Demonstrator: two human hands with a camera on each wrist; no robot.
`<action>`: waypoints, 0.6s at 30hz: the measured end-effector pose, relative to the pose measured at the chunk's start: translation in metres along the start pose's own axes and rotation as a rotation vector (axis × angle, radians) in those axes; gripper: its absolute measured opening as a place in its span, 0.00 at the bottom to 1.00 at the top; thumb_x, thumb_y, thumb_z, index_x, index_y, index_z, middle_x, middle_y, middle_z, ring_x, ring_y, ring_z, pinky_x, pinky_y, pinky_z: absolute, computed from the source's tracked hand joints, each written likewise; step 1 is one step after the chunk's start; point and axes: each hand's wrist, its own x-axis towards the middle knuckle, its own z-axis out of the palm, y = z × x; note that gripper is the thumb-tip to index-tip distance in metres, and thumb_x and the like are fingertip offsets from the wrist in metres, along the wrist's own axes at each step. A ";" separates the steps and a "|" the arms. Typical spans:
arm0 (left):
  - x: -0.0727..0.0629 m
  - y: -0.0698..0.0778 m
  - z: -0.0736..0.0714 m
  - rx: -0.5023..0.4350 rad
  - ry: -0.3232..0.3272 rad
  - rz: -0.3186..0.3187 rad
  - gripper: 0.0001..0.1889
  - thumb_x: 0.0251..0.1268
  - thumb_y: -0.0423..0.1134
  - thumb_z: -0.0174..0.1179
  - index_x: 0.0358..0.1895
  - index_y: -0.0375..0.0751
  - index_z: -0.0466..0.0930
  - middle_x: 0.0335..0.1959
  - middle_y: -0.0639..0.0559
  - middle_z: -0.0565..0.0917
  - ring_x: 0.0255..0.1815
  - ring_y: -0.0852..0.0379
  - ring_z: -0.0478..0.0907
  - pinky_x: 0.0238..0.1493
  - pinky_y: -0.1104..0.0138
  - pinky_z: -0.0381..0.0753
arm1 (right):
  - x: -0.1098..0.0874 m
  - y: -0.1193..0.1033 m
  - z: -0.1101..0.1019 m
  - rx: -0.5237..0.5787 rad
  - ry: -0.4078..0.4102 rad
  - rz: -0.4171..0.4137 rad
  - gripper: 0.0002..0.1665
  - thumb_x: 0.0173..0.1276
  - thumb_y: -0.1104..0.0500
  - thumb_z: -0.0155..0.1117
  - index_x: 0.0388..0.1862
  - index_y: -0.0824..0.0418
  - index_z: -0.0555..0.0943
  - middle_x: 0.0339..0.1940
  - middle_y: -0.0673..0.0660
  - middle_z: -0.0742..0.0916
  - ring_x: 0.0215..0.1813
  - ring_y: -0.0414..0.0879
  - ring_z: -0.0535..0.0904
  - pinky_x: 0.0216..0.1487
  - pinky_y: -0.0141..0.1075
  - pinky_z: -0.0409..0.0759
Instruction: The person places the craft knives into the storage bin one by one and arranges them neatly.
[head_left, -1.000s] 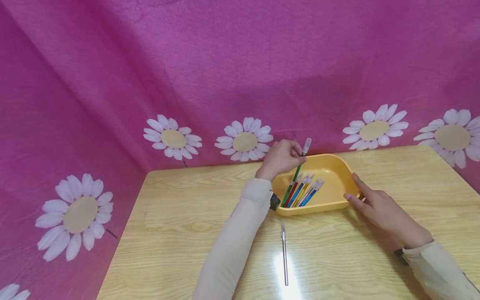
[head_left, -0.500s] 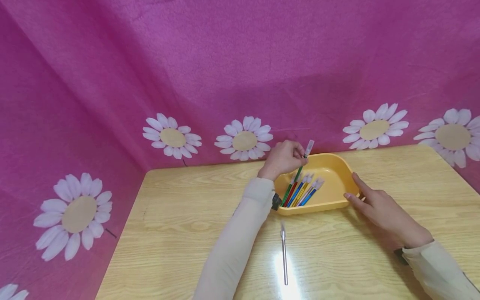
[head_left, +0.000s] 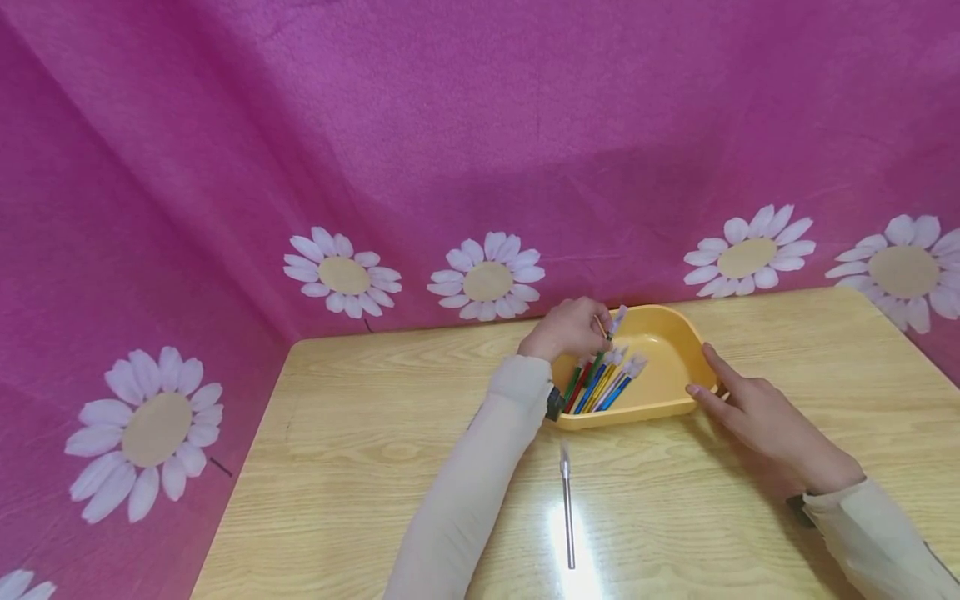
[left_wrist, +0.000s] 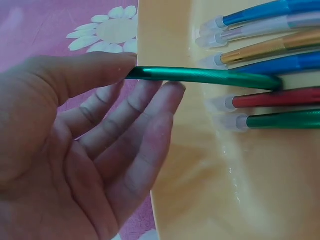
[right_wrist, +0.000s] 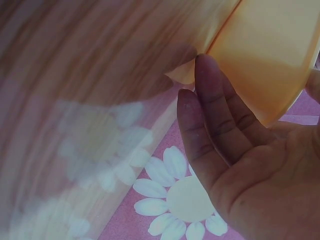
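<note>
My left hand (head_left: pixel 567 329) pinches a green capped craft knife (left_wrist: pixel 200 76) between thumb and fingers over the yellow tray (head_left: pixel 637 415). The knife's lower end reaches down among several capped craft knives (head_left: pixel 600 390) lying side by side at the tray's left. In the left wrist view a red craft knife (left_wrist: pixel 272 97) and a blue craft knife (left_wrist: pixel 280 14) are among them. My right hand (head_left: pixel 772 425) grips the tray's right end; in the right wrist view its fingers (right_wrist: pixel 207 82) lie along the outside wall. The green knife's cap is hidden in the left wrist view.
A silver capped craft knife (head_left: pixel 568 512) lies on the wooden table (head_left: pixel 360 467) in front of the tray. A pink cloth (head_left: pixel 480 125) with white flowers hangs behind and at the left, close to the tray's back edge.
My left hand has moved lower, bringing the green craft knife down into the tray. The right hand keeps its grip, and the silver knife has not moved.
</note>
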 end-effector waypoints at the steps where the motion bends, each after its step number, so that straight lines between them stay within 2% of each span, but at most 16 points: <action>1: -0.001 0.000 0.000 -0.003 -0.015 -0.011 0.11 0.68 0.36 0.69 0.50 0.42 0.82 0.32 0.50 0.89 0.35 0.45 0.90 0.34 0.67 0.83 | 0.000 0.000 0.000 -0.001 0.001 0.001 0.47 0.82 0.43 0.54 0.85 0.67 0.50 0.35 0.55 0.84 0.38 0.47 0.77 0.40 0.39 0.75; 7: -0.004 0.000 0.000 0.086 -0.055 -0.097 0.05 0.65 0.36 0.69 0.41 0.44 0.83 0.27 0.51 0.89 0.33 0.50 0.90 0.25 0.73 0.73 | 0.000 -0.001 0.001 0.002 0.005 0.000 0.46 0.82 0.43 0.54 0.84 0.68 0.50 0.34 0.55 0.84 0.37 0.46 0.77 0.40 0.39 0.74; 12: -0.007 -0.002 0.001 0.107 -0.105 -0.175 0.05 0.66 0.37 0.69 0.38 0.47 0.81 0.27 0.52 0.90 0.28 0.56 0.85 0.25 0.71 0.72 | 0.000 0.001 0.001 -0.002 0.009 0.001 0.46 0.82 0.43 0.54 0.84 0.67 0.51 0.34 0.54 0.83 0.37 0.46 0.77 0.40 0.39 0.75; 15: -0.009 -0.001 0.001 0.124 -0.077 -0.194 0.05 0.65 0.38 0.70 0.36 0.48 0.81 0.27 0.53 0.89 0.30 0.56 0.88 0.28 0.69 0.73 | 0.000 0.001 0.002 -0.003 0.019 -0.005 0.46 0.82 0.43 0.55 0.84 0.68 0.51 0.33 0.54 0.84 0.37 0.46 0.77 0.40 0.40 0.75; 18: -0.008 0.000 0.002 0.156 -0.047 -0.205 0.07 0.64 0.41 0.71 0.31 0.49 0.82 0.27 0.54 0.89 0.33 0.57 0.89 0.28 0.68 0.73 | 0.000 0.002 0.002 0.000 0.019 -0.005 0.46 0.82 0.43 0.55 0.84 0.67 0.51 0.33 0.54 0.84 0.36 0.46 0.76 0.39 0.39 0.74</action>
